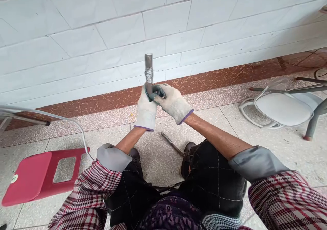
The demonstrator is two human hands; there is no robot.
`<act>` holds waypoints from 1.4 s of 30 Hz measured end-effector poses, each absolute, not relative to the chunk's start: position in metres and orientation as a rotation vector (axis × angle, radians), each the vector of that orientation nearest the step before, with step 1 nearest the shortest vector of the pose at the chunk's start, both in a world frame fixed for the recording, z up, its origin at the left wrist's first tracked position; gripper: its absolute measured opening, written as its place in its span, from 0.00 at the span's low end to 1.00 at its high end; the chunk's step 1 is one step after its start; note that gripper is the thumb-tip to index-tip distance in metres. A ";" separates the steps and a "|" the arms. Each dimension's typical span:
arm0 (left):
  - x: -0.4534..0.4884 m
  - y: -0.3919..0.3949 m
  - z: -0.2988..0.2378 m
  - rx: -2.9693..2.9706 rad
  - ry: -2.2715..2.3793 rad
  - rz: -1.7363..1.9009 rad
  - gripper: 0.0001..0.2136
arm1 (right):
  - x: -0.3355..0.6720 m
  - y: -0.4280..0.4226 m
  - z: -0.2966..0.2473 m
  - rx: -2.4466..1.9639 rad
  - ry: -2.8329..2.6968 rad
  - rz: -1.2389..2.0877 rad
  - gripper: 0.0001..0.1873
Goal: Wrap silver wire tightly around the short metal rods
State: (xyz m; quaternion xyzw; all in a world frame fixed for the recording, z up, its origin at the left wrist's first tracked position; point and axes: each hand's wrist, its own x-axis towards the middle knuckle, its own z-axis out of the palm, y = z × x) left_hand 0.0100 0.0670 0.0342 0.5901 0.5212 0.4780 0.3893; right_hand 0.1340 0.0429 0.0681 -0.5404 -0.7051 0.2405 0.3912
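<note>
A grey metal rod [149, 65] stands upright in front of me, with shiny wire-like windings around its middle. My left hand [147, 109], in a white glove with a dark palm, is closed around its lower part. My right hand [170, 99], gloved the same way, is curled in from the right, its fingertips against the rod's lower end. Whatever lies between those fingertips is hidden. On the floor between my shoes lies a second metal rod [171, 143] with a ridged or wound end.
A red folding chair [35, 175] stands at the left, with a grey metal tube frame. On the right a white round-seated chair [283, 107] lies near the wall. Ahead rises a white tiled wall [166, 19] with a brown skirting [219, 82]. The floor [268, 148] is speckled tile.
</note>
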 end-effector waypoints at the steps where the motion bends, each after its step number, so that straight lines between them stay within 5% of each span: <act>1: 0.013 0.066 0.034 1.503 1.371 1.219 0.27 | 0.132 0.045 0.068 -1.419 -1.808 0.567 0.08; 8: 0.022 0.045 0.037 1.576 1.331 1.184 0.32 | 0.141 0.045 0.060 -1.328 -1.686 0.676 0.04; 16: -0.013 0.049 0.064 1.587 1.063 1.493 0.19 | 0.166 0.027 0.075 -1.093 -1.219 1.295 0.09; 23: -0.022 0.059 0.076 1.326 0.947 1.229 0.13 | 0.161 -0.007 0.083 -1.045 -1.525 1.432 0.17; 27: -0.020 0.055 0.082 1.217 1.075 1.343 0.13 | 0.163 0.000 0.083 -1.409 -1.874 0.866 0.05; 31: -0.019 0.050 0.089 1.196 1.139 1.303 0.16 | 0.170 0.005 0.090 -1.577 -2.089 0.176 0.11; 37: -0.022 0.022 0.096 1.343 1.049 1.194 0.09 | 0.187 0.009 0.102 -1.701 -2.039 0.062 0.14; 42: -0.027 0.012 0.089 1.404 0.904 1.089 0.13 | 0.196 0.011 0.103 -1.781 -2.115 0.081 0.16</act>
